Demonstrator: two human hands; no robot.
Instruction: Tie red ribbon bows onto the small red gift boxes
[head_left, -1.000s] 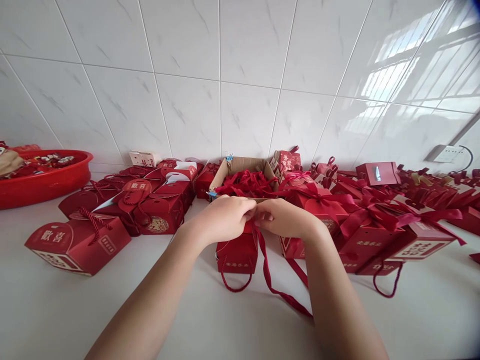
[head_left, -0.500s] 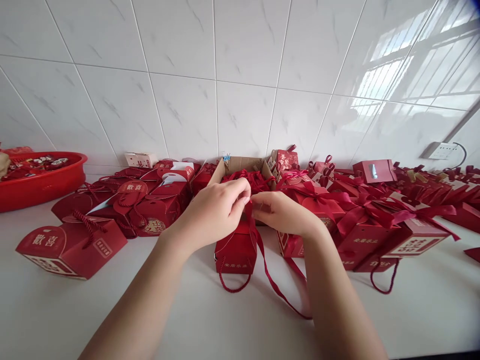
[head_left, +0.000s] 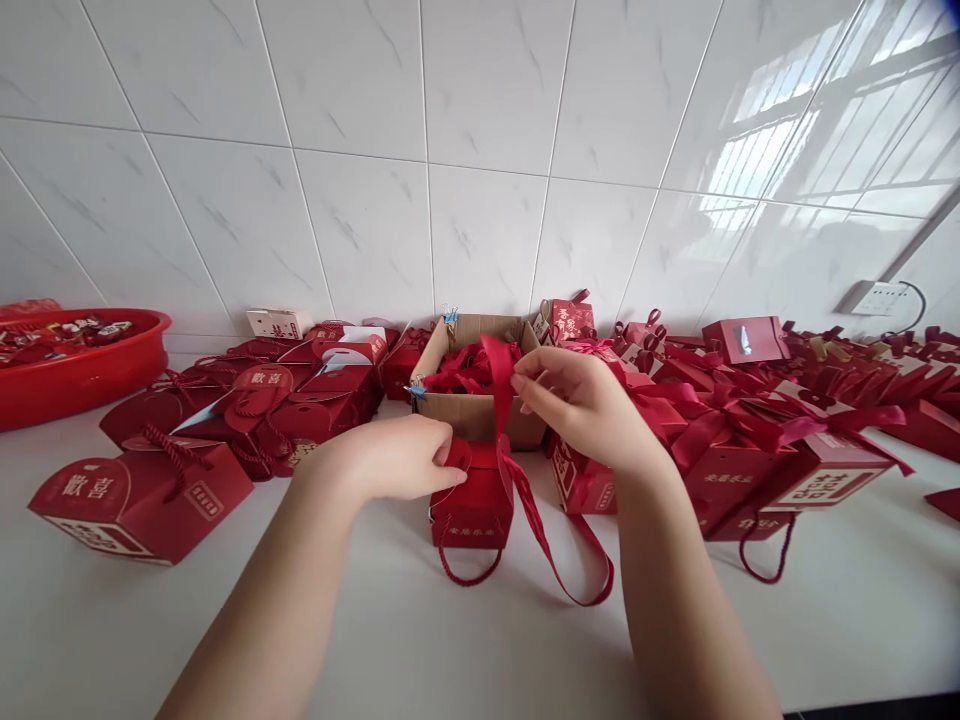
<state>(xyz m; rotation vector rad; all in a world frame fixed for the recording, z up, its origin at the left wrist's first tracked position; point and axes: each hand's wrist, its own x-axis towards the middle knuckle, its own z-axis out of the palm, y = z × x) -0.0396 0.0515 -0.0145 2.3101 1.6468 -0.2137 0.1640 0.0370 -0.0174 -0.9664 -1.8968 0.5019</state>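
A small red gift box [head_left: 474,505] with a rope handle stands on the white table in the middle. My left hand [head_left: 405,458] rests at its upper left, thumb over the top flap and fingers bent behind, closed on the box. Above the box's right side, my right hand [head_left: 574,395] pinches a long red ribbon [head_left: 501,385]. The ribbon runs down past the box's top and curls on the table to the right. Behind stands an open cardboard box [head_left: 480,408] full of red ribbons.
Several red gift boxes [head_left: 142,500] lie at the left, near a red basin [head_left: 82,370] of wrapped items. Ribbon-tied boxes [head_left: 735,480] crowd the right. A tiled wall [head_left: 480,230] rises behind, with a socket [head_left: 874,298] at the right.
My hands have moved apart. The left has come down onto the gift box; the right has moved up and right with the ribbon. The ribbon's loose part has shifted on the table.
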